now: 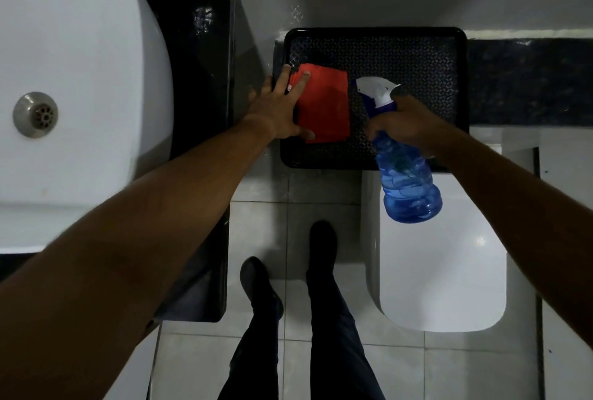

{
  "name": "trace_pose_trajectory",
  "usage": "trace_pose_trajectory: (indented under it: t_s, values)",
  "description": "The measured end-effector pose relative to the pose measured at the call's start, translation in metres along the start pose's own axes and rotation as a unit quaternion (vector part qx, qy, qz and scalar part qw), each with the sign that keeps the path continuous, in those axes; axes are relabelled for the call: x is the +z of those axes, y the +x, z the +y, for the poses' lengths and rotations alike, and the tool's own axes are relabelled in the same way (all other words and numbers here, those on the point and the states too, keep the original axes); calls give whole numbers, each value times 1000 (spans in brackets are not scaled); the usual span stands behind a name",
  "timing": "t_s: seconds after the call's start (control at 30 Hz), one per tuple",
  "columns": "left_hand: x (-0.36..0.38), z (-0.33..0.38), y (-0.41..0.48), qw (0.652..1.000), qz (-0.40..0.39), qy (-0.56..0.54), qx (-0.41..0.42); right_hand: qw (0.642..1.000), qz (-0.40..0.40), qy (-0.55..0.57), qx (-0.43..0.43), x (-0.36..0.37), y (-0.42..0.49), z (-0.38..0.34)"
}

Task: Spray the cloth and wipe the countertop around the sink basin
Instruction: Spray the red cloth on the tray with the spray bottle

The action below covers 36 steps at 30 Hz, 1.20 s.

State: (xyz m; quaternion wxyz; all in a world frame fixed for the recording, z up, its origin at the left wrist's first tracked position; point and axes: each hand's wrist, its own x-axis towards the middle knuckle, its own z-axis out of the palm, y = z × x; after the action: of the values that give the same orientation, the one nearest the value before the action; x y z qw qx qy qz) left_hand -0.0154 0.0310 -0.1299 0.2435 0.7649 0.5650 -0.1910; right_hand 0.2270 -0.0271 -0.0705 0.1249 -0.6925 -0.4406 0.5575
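Observation:
A folded red cloth [327, 104] lies flat on a black patterned tray [417, 56]. My left hand [277, 107] rests on the cloth's left edge, fingers spread over its top corner and thumb at its lower edge. My right hand [406, 125] grips the neck of a blue spray bottle [406, 181] with a white trigger head, its nozzle pointing left at the cloth. The white sink basin [73, 78] with its metal drain [35, 114] fills the left, set in a black countertop [199, 56].
The tray sits on a dark speckled ledge [529, 78] against the grey wall. A white toilet [442, 271] stands below the bottle. My legs and dark shoes [322, 242] are on the pale tiled floor between the counter and the toilet.

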Motion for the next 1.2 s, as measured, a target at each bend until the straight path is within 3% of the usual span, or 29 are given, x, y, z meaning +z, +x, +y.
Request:
trace_pose_trajectory:
  t_s: [0.9, 1.1, 1.2]
  values:
    - [0, -1, 2, 1000, -4, 8, 0, 999, -15, -32, 11, 12, -32, 33]
    - [0, 0, 2, 1000, -2, 7, 0, 994, -81, 66, 22, 9, -33, 24]
    - [0, -1, 2, 1000, 2, 6, 1, 997, -54, 55, 24, 14, -31, 22]
